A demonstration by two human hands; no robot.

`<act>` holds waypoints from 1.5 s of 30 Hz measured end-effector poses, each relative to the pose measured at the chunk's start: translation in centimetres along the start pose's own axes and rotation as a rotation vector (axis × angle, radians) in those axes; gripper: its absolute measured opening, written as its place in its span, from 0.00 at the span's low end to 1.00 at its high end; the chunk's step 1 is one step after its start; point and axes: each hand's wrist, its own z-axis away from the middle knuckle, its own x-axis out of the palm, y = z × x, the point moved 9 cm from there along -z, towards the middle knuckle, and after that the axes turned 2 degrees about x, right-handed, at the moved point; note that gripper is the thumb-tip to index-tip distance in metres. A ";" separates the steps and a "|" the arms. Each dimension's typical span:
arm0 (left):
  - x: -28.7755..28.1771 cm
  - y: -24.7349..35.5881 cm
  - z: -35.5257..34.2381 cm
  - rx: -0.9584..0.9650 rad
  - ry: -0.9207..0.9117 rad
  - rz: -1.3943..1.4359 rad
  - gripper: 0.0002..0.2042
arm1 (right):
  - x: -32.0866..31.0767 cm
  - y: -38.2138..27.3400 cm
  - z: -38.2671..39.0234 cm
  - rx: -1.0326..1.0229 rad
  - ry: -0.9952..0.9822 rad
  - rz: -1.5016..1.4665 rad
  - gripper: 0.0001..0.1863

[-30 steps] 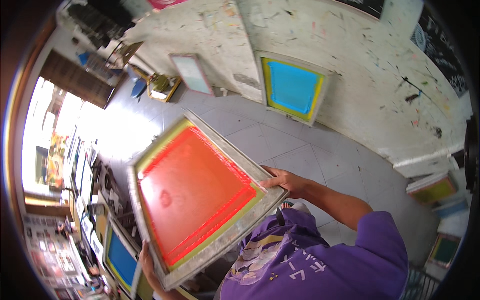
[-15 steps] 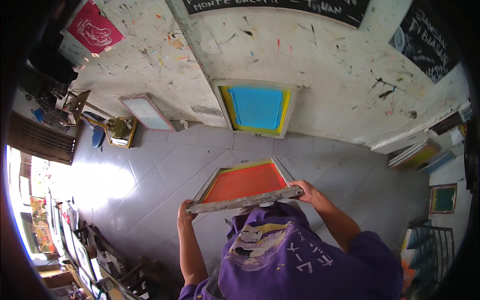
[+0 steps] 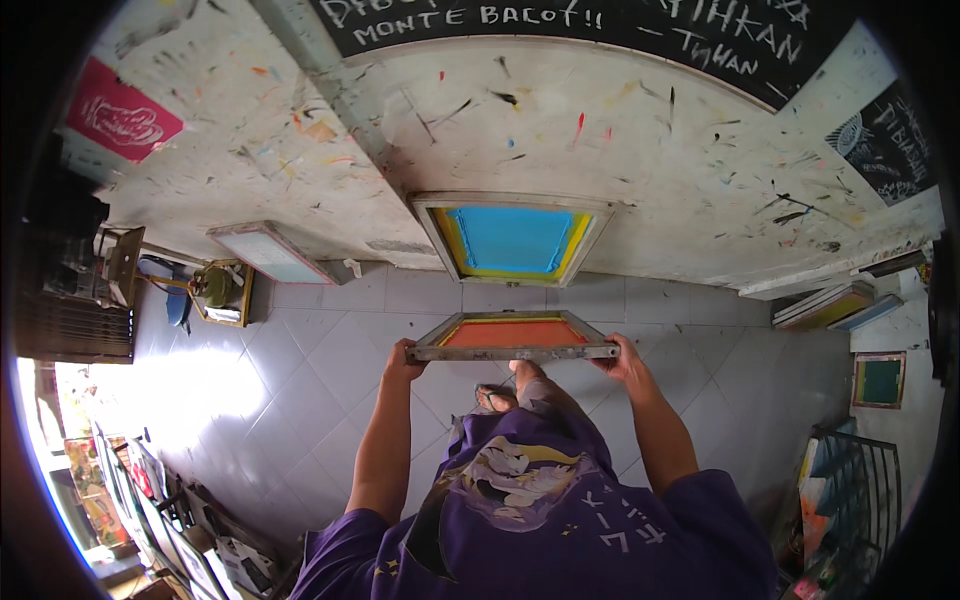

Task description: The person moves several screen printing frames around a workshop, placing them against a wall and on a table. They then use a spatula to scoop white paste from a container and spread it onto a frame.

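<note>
Between my two hands I hold a screen printing frame [image 3: 515, 333] with a wooden border, orange-red mesh and a yellow edge. My left hand [image 3: 402, 360] is closed on its left end, and my right hand [image 3: 622, 358] grips the right end. The frame is tilted, its near edge toward me, out in front of my body above the floor. Just beyond it, another screen frame [image 3: 510, 240] with blue mesh and a yellow margin leans against the wall, its foot on the floor.
A pale screen frame [image 3: 275, 252] leans on the wall at left, near a yellow-edged box [image 3: 238, 302] with items in it. Several stacked frames [image 3: 825, 306] stand at right, above a small green panel [image 3: 879, 380]. A metal rack [image 3: 855, 495] is at lower right. Grey tiles [image 3: 320, 400] cover the floor.
Both hands have carried the orange-red frame forward, toward the wall, and levelled its near edge. My arms are straighter, and a sandalled foot now shows below the frame.
</note>
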 end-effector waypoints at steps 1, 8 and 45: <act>1.3 0.2 -0.7 -0.014 0.001 0.007 0.15 | 0.3 -1.0 -0.8 -0.006 0.020 -0.031 0.24; 7.6 2.6 -5.1 0.020 0.048 0.068 0.24 | 3.5 -6.4 -4.9 -0.030 0.012 -0.036 0.27; 13.4 4.4 -9.0 0.058 -0.067 -0.282 0.32 | 8.1 -5.7 -11.7 -0.449 0.362 1.764 0.28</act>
